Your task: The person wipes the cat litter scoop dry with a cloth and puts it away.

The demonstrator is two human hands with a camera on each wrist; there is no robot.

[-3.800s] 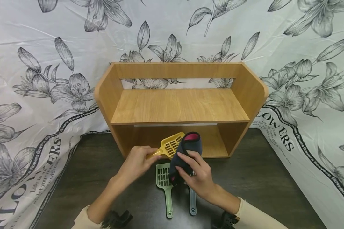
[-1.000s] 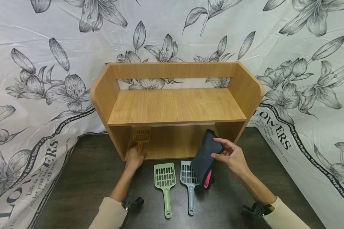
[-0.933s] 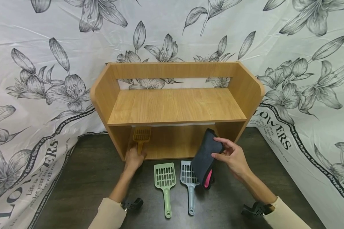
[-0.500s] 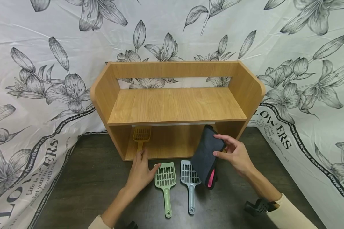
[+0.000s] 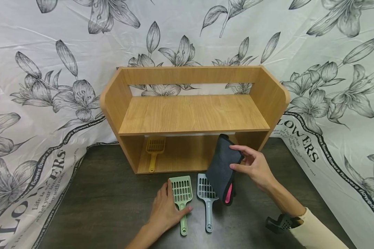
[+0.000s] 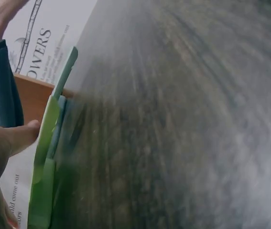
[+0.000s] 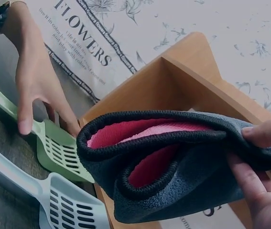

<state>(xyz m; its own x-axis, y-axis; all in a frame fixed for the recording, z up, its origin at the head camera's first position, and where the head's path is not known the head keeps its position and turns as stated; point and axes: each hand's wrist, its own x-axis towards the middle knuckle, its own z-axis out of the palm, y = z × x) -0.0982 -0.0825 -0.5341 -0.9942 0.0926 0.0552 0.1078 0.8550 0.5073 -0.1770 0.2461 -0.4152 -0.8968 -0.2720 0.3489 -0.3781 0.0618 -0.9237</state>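
Observation:
My left hand (image 5: pixel 166 209) is at the green litter scoop (image 5: pixel 181 189) on the table, fingers along the left edge of its slotted head and thumb over the handle. In the left wrist view that thumb (image 6: pixel 24 136) shows beside the green scoop, fairly straight. My right hand (image 5: pixel 255 167) pinches a folded cloth (image 5: pixel 223 166), dark blue-grey with a black stitched edge and pink inside, between thumb and fingers. The cloth overlaps the head of a blue-grey litter scoop (image 5: pixel 209 216) lying beside the green one. A yellow litter scoop (image 5: pixel 156 147) lies on the left of the lower shelf, handle toward the front.
A two-tier wooden shelf (image 5: pixel 193 112) stands at the back of the dark table (image 5: pixel 106 197). White cloth with printed flowers (image 5: pixel 333 79) hangs behind it and along both sides.
My left hand has let go of the yellow scoop, left on the lower shelf, and moved back and right to the green scoop. My right hand still holds the cloth, hardly moved over the last second.

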